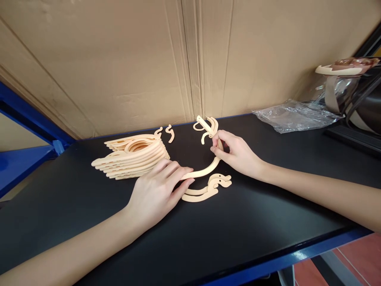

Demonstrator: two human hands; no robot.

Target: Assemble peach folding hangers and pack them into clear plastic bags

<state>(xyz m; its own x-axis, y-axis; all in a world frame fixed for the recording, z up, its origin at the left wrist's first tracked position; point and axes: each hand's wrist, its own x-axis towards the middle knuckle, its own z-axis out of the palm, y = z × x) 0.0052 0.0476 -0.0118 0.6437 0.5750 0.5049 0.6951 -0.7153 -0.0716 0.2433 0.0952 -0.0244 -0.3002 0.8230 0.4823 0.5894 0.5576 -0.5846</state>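
My left hand (162, 183) pinches one end of a curved beige strip (205, 171), its thumb and fingers closed on it. The other end of this strip rises to my right hand (235, 153), which is closed on it too. Just below the strip lie curved beige pieces (208, 192) with small dark holes, partly behind my left thumb. A stack of beige looped pieces (133, 157) stands left of my left hand. Beyond my right fingertips are a straight beige bar (205, 124) and more curved pieces; whether they join the strip is hidden.
Two small beige hooked pieces (170, 134) lie behind the stack on the black tabletop (256, 238). Clear plastic bags (294, 115) rest at the back right beside a black object (366, 115). A cardboard wall (119, 67) closes the back, and blue frame bars (26, 115) stand left.
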